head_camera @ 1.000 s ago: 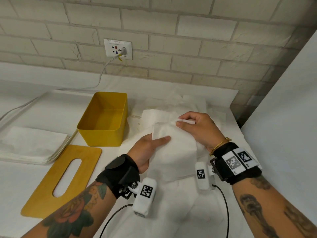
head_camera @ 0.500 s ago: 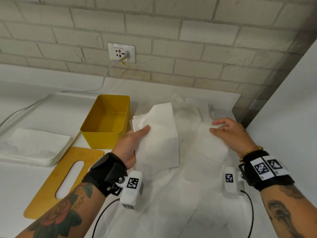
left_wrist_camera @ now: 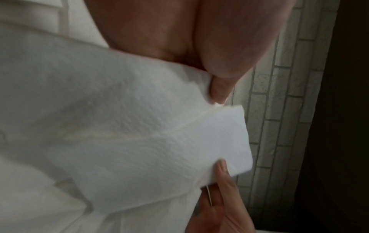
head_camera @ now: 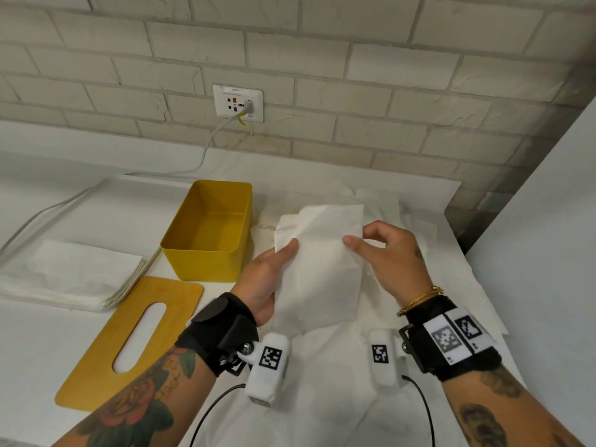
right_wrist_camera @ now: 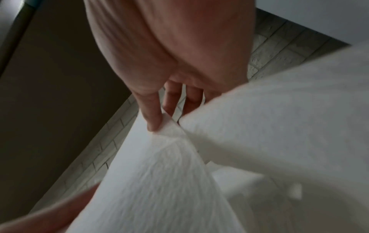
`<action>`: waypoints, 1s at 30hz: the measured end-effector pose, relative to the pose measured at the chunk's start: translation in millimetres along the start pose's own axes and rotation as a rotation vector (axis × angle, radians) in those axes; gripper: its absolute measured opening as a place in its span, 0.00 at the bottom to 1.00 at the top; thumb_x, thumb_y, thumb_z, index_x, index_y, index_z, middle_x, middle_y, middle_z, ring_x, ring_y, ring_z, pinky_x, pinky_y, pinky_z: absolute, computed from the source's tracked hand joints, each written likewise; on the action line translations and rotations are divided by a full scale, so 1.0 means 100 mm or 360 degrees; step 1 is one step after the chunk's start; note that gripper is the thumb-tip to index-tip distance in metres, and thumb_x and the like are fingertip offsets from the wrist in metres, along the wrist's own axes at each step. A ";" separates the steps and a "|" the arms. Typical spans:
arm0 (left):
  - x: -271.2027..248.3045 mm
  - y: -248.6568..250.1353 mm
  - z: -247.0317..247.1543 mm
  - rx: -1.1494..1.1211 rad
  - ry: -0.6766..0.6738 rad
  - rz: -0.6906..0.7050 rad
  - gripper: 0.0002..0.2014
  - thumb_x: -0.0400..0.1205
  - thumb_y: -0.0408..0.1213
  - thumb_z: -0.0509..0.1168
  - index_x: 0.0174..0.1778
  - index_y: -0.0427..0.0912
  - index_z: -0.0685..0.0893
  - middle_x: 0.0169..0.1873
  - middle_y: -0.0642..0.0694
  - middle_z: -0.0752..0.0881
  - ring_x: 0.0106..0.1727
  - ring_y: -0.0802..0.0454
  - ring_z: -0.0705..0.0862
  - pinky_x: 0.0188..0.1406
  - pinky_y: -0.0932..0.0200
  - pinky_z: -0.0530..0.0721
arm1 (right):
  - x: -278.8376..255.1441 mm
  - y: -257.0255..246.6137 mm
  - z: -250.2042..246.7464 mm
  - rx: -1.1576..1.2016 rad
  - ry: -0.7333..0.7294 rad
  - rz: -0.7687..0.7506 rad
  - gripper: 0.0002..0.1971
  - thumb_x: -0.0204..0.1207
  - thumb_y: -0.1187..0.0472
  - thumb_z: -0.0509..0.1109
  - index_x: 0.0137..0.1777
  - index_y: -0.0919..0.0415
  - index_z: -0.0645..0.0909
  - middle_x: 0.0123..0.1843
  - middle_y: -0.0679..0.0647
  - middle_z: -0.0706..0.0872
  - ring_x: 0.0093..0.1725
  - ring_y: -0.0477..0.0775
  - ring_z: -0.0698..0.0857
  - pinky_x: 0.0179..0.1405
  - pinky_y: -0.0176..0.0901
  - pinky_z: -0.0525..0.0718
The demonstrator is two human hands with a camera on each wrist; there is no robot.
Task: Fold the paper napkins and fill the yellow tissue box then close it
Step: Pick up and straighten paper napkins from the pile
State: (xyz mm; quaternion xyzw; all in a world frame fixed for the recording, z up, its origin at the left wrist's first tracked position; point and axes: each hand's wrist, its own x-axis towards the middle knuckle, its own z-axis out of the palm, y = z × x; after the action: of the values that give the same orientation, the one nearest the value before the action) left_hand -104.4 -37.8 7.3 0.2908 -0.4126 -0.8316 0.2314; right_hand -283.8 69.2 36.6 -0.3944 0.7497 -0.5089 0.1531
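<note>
Now the left thumb (head_camera: 288, 248) presses on the left edge of a folded napkin (head_camera: 317, 269), with the other fingers behind the paper, so the left hand (head_camera: 266, 279) grips it. On the other side, the right hand (head_camera: 392, 256) pinches the right edge between thumb and curled fingers. The napkin is held up in the air, above the loose napkins (head_camera: 338, 375) spread on the table (head_camera: 38, 356). Just to the left stands the yellow box (head_camera: 206, 253), open and with nothing inside. Its lid (head_camera: 106, 359) with the long slot lies flat in front of it, and a neat stack of napkins (head_camera: 67, 275) lies further left. To fold well, probably both hands should bring the edges together evenly, match the corners, then press the crease flat, because this thin paper wrinkles easily. A narrow fold would fit the box better.
</note>
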 end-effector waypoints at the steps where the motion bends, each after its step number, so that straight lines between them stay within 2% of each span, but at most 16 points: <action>1: -0.01 0.02 -0.02 -0.0017 0.0030 0.0008 0.18 0.90 0.44 0.60 0.71 0.38 0.82 0.62 0.37 0.90 0.63 0.39 0.89 0.65 0.42 0.85 | 0.00 -0.02 -0.03 0.0057 0.0052 -0.0023 0.08 0.75 0.55 0.80 0.41 0.57 0.85 0.44 0.45 0.91 0.49 0.44 0.88 0.53 0.43 0.80; 4: -0.03 0.09 -0.07 -0.0060 0.0054 0.0061 0.17 0.91 0.44 0.58 0.69 0.39 0.84 0.59 0.40 0.92 0.59 0.44 0.92 0.59 0.48 0.87 | -0.05 -0.23 -0.17 0.0379 -0.0003 -0.0101 0.08 0.75 0.60 0.80 0.49 0.59 0.85 0.47 0.52 0.94 0.49 0.53 0.93 0.55 0.54 0.89; 5: -0.02 0.11 -0.09 -0.0068 0.0058 0.0078 0.16 0.91 0.43 0.58 0.68 0.39 0.84 0.58 0.41 0.92 0.57 0.45 0.92 0.57 0.49 0.88 | -0.08 -0.34 -0.23 0.0526 -0.0109 -0.0150 0.11 0.72 0.61 0.80 0.51 0.60 0.85 0.47 0.54 0.94 0.49 0.54 0.93 0.54 0.54 0.90; 8: -0.02 0.14 -0.06 -0.0070 0.0056 0.0103 0.15 0.92 0.40 0.57 0.68 0.39 0.84 0.58 0.40 0.92 0.58 0.43 0.92 0.59 0.47 0.88 | -0.19 -0.66 -0.32 0.1067 -0.0523 -0.0254 0.18 0.61 0.61 0.79 0.52 0.61 0.84 0.46 0.55 0.94 0.45 0.52 0.93 0.45 0.41 0.90; 10: -0.01 0.14 0.00 -0.0096 0.0045 0.0085 0.17 0.92 0.41 0.57 0.71 0.37 0.83 0.59 0.38 0.91 0.59 0.41 0.91 0.59 0.45 0.88 | -0.20 -0.74 -0.27 0.1270 -0.0592 -0.0226 0.19 0.60 0.61 0.78 0.53 0.59 0.84 0.46 0.56 0.94 0.43 0.51 0.93 0.38 0.41 0.90; 11: 0.00 0.14 0.03 -0.0131 0.0029 0.0064 0.19 0.91 0.43 0.58 0.73 0.37 0.82 0.61 0.37 0.90 0.62 0.40 0.90 0.62 0.44 0.87 | -0.19 -0.72 -0.20 0.1245 -0.0553 -0.0179 0.18 0.61 0.61 0.79 0.53 0.59 0.84 0.46 0.56 0.94 0.43 0.51 0.92 0.35 0.42 0.89; 13: 0.00 0.16 0.09 -0.0137 -0.0006 0.0051 0.23 0.92 0.49 0.55 0.75 0.38 0.81 0.65 0.36 0.89 0.67 0.39 0.87 0.66 0.44 0.85 | -0.13 -0.58 -0.02 0.1020 -0.0402 -0.0018 0.14 0.69 0.64 0.78 0.54 0.59 0.83 0.47 0.56 0.94 0.43 0.52 0.91 0.37 0.46 0.88; 15: 0.00 0.17 0.11 -0.0096 -0.0056 0.0074 0.28 0.92 0.54 0.51 0.76 0.38 0.80 0.67 0.36 0.88 0.68 0.40 0.87 0.67 0.46 0.85 | -0.10 -0.39 0.14 0.0771 -0.0308 0.0136 0.09 0.77 0.67 0.77 0.55 0.60 0.83 0.46 0.54 0.94 0.44 0.55 0.88 0.42 0.48 0.82; 17: 0.00 0.17 0.11 -0.0122 -0.0118 0.0056 0.30 0.92 0.57 0.47 0.75 0.39 0.81 0.67 0.37 0.88 0.67 0.42 0.87 0.67 0.46 0.84 | -0.10 -0.22 0.24 0.0625 -0.0248 0.0220 0.07 0.78 0.66 0.77 0.54 0.60 0.84 0.44 0.53 0.94 0.41 0.56 0.86 0.41 0.49 0.78; 20: -0.01 0.16 0.09 -0.0123 -0.0160 0.0040 0.33 0.91 0.61 0.44 0.76 0.40 0.80 0.67 0.37 0.88 0.68 0.42 0.87 0.68 0.45 0.83 | -0.12 -0.14 0.30 0.0544 -0.0183 0.0257 0.08 0.78 0.65 0.77 0.55 0.60 0.84 0.44 0.52 0.95 0.43 0.58 0.91 0.43 0.50 0.84; 22: -0.02 0.16 0.10 -0.0075 -0.0168 0.0074 0.35 0.89 0.63 0.44 0.76 0.40 0.80 0.66 0.37 0.88 0.68 0.42 0.87 0.67 0.46 0.85 | -0.12 -0.15 0.30 0.0470 -0.0176 0.0232 0.08 0.78 0.64 0.77 0.55 0.59 0.84 0.44 0.51 0.95 0.44 0.52 0.93 0.44 0.46 0.86; 24: -0.02 0.16 0.10 -0.0009 -0.0167 0.0106 0.35 0.86 0.65 0.48 0.75 0.41 0.81 0.66 0.38 0.88 0.68 0.42 0.87 0.67 0.46 0.85 | -0.11 -0.15 0.30 0.0405 -0.0172 0.0215 0.08 0.78 0.64 0.78 0.54 0.59 0.85 0.44 0.50 0.95 0.46 0.50 0.93 0.50 0.46 0.88; 26: -0.01 0.16 0.10 0.0031 -0.0161 0.0105 0.30 0.87 0.58 0.55 0.74 0.39 0.82 0.66 0.36 0.88 0.68 0.40 0.87 0.69 0.44 0.84 | -0.10 -0.14 0.30 0.0383 -0.0180 0.0223 0.08 0.77 0.64 0.78 0.54 0.58 0.84 0.44 0.50 0.95 0.47 0.51 0.94 0.54 0.52 0.90; 28: 0.02 0.15 0.08 0.0069 -0.0112 0.0086 0.22 0.88 0.46 0.61 0.72 0.34 0.82 0.64 0.33 0.88 0.65 0.36 0.88 0.65 0.43 0.87 | -0.12 -0.13 0.32 0.0418 -0.0200 0.0251 0.10 0.76 0.62 0.79 0.55 0.57 0.84 0.45 0.50 0.95 0.47 0.53 0.94 0.54 0.56 0.91; 30: 0.04 0.16 0.07 0.0093 -0.0045 0.0108 0.19 0.89 0.39 0.62 0.70 0.31 0.83 0.61 0.31 0.89 0.61 0.35 0.90 0.60 0.44 0.90 | -0.18 -0.10 0.34 0.0476 -0.0245 0.0286 0.16 0.73 0.62 0.82 0.57 0.56 0.82 0.47 0.51 0.95 0.48 0.53 0.94 0.52 0.56 0.91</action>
State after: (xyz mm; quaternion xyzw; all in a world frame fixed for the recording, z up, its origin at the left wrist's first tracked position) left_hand -109.4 -45.3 23.0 0.2715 -0.4497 -0.8149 0.2451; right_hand -246.4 58.9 27.0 -0.3365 0.6839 -0.5672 0.3118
